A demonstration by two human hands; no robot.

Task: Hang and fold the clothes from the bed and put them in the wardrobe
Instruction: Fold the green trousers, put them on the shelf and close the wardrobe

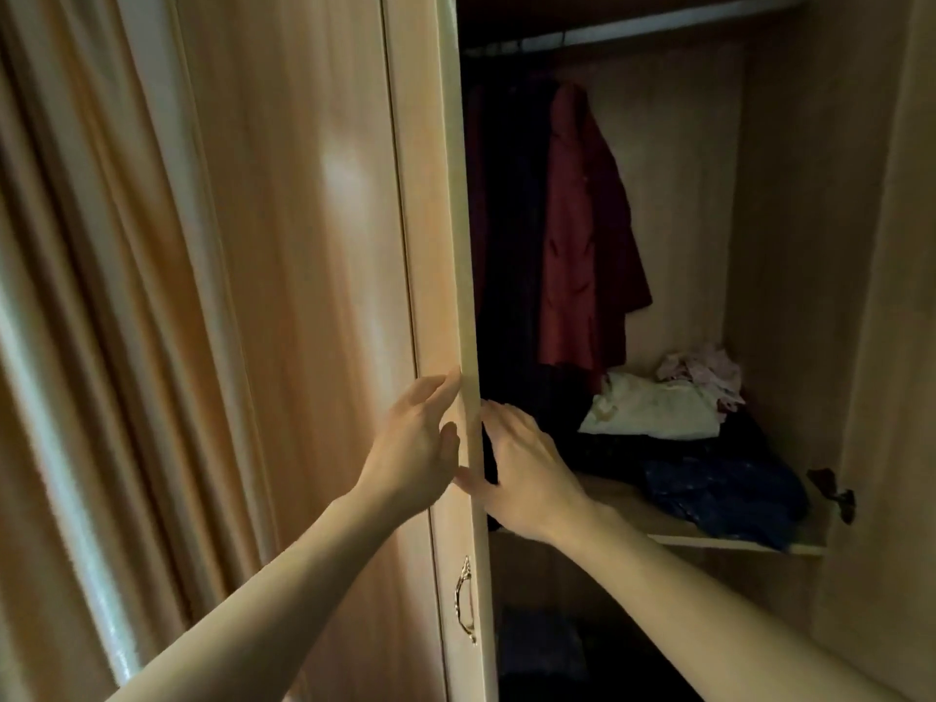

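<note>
A pale curtain [76, 296] hangs at your left, and the rest of the view is the wardrobe [790, 245], its left door [435, 220] ajar and edge-on to you. That edge runs straight up and down between your two hands, and this looks like what the next move depends on. Your left grip [413, 440] lies on the outer face with its fingers straight, fingertips at the edge, holding nothing. Your right grip [527, 463] reaches from the wardrobe side, thumb at the edge. Its fingertips are hidden behind the door, so you cannot tell whether they hook it. Both touch the door well above the handle [465, 600].

Inside, a red garment [582, 220] hangs from the rail [633, 30], and a white garment [653, 407] and a blue cloth [724, 494] lie loose on the shelf [734, 542]. The bed and its clothes are out of view, so none seem hung or folded yet. Swinging the door leftward likely falls to the right grip
</note>
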